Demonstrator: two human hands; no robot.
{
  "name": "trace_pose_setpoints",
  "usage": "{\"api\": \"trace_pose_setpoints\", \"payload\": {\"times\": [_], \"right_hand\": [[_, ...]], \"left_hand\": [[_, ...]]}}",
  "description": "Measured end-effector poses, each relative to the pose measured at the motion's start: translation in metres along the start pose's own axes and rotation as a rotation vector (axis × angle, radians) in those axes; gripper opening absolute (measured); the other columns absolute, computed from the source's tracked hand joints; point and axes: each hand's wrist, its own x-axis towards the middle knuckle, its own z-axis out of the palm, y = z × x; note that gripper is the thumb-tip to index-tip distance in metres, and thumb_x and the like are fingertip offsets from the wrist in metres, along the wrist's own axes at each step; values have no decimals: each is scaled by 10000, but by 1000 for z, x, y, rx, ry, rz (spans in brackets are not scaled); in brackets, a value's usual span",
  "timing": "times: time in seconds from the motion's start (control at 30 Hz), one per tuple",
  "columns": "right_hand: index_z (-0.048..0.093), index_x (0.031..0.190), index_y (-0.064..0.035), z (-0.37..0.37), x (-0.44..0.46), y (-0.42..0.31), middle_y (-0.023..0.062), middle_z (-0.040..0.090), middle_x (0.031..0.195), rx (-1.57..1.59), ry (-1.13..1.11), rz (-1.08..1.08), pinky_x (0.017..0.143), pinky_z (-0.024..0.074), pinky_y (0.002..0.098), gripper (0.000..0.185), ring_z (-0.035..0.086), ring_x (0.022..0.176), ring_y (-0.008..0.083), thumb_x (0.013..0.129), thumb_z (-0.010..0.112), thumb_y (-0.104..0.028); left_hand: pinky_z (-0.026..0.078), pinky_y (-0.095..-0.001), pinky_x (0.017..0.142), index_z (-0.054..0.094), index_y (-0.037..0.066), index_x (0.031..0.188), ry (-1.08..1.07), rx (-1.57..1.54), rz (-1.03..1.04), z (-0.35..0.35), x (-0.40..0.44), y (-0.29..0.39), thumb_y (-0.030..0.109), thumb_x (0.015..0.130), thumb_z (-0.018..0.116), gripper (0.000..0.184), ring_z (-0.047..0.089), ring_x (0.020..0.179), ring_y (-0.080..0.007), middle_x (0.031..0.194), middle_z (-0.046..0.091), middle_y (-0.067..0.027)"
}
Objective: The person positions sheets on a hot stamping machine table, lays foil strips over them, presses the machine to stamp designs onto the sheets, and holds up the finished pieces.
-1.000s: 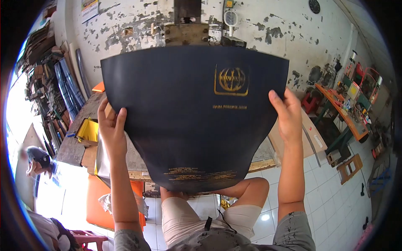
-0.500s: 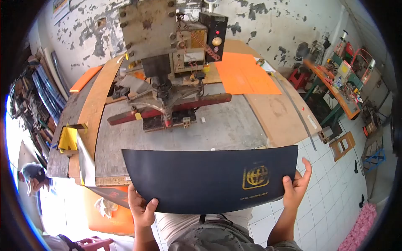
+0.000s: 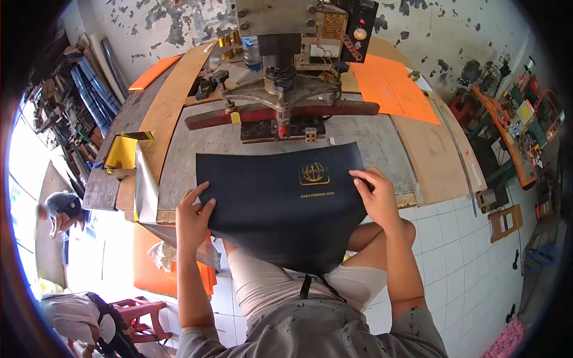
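Observation:
A large black sheet [image 3: 268, 203] with a gold globe emblem and gold lettering at its upper right lies partly over the table's front edge and hangs down over the lap. My left hand [image 3: 194, 221] pinches its left edge between thumb and fingers. At the right edge, near the emblem, my right hand [image 3: 376, 197] holds the sheet with thumb and fingertips. Just beyond the sheet stands a press [image 3: 283, 89] with a red bar and a dark plate low over the grey board [image 3: 382, 149].
Orange sheets [image 3: 397, 89] lie at the table's back right. A yellow-lined box [image 3: 122, 154] sits at the left edge, near a silvery strip [image 3: 144, 185]. Another person [image 3: 62, 209] is at the far left. A red stool [image 3: 140, 316] stands lower left.
The black sheet was held up in front of the press, then lowered; now its far part rests on the table's front. Both hands have come down with it, and the view has shifted.

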Motion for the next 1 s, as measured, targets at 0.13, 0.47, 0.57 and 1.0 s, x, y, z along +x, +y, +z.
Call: {"api": "trace_pose_setpoints", "payload": {"times": [0.13,0.47,0.57,1.0], "right_hand": [[753,1136,-62,16,27,22,138,678,1007,-68,-15,-16,765,499,371,200,654,890,306,959,667,-98],[755,1176,-75,31,107,82,160,676,1059,-201,75,-61,814,512,393,244,659,922,321,943,701,-128],[761,1170,-83,36,118,91,161,674,1053,-264,85,-71,825,520,404,244,661,924,331,937,710,-135],[771,1138,-68,40,114,89,149,652,1071,-265,113,7,870,521,418,223,650,990,332,926,729,-123]], "left_hand": [[455,-289,649,669,16,1330,-48,123,50,1,38,-9,122,892,738,456,521,667,-140,967,618,-99],[485,-366,740,685,48,1327,-154,284,175,22,117,-21,217,878,781,489,563,739,-221,960,664,-141],[504,-387,785,701,64,1306,-162,341,202,32,133,-28,260,882,781,473,614,803,-273,994,664,-154],[449,-452,1034,697,55,1249,-46,505,427,20,73,-2,209,886,758,399,576,1188,-360,1217,613,-147]]}}
